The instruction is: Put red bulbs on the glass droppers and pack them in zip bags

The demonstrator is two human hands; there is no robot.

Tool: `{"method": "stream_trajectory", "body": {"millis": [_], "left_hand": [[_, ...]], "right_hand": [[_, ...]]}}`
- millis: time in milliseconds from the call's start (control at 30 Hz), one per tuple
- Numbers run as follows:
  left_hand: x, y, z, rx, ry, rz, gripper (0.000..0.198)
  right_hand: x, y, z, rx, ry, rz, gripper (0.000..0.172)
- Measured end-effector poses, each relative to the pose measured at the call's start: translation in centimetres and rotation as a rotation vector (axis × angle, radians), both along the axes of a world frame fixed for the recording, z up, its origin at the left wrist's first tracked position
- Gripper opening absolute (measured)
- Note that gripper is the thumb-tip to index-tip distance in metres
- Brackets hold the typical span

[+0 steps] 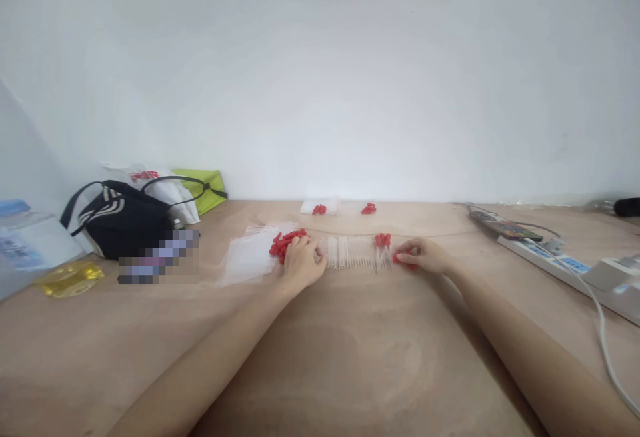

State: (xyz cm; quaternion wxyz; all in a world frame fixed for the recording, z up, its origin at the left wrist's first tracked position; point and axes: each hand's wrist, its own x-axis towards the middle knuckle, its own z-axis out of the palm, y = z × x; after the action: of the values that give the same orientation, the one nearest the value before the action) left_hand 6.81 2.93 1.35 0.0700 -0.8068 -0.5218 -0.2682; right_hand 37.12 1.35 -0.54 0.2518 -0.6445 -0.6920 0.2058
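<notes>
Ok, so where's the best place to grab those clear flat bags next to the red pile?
Probably pinch the clear bags by their left edge, coming from the left. They lie flat and look thin, and that edge is uncovered, while the red pile and the left hand crowd the right side.

Bright red pieces [286, 243], a lime-green bag [209, 185], a black bag [143, 227] (white-striped)
</notes>
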Motion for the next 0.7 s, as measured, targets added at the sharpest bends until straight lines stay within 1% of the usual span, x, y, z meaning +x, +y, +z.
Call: {"method": "stream_trajectory", "body": {"millis": [133, 267, 333, 433, 500, 600, 700], "left_hand": [[1.2, 1.8, 0.3, -0.082, 0.018, 0.07, 0.016], [2.5, 3.1, 0.4, -0.184, 0.039, 0.152, 0.025], [2.9, 3.6, 0.5, -0.238, 0.051, 0.198, 0.028], [3.2, 4.0, 0.8, -0.314, 0.067, 0.261, 0.033], [3.4, 4.2, 1.0, -0.357, 0.076, 0.299, 0.038], [3.8, 4.3, 1.3, -0.402, 0.085, 0.337, 0.042], [4.1, 4.2, 1.4, -0.42, 0.089, 0.335, 0.041]], "right_hand": [[0.1, 0.2, -0.3, 0.014, 0.104, 0.009, 0.026], [-0.2, -0.1, -0.2, -0.007, 0.227, -0.009, 0.025], [-0.3, -0.3, 0.0, -0.015, 0.215, -0.008, 0.024], [-0.3, -0.3, 0.1, 0.01, 0.101, 0.003, 0.019], [-0.2, -0.2, 0.1, 0.102, 0.026, -0.02, 0.02], [-0.2, 0.0, -0.3, 0.271, -0.011, -0.111, 0.03], [-0.7, 0.3, -0.9, 0.358, -0.005, -0.211, 0.036]]}}
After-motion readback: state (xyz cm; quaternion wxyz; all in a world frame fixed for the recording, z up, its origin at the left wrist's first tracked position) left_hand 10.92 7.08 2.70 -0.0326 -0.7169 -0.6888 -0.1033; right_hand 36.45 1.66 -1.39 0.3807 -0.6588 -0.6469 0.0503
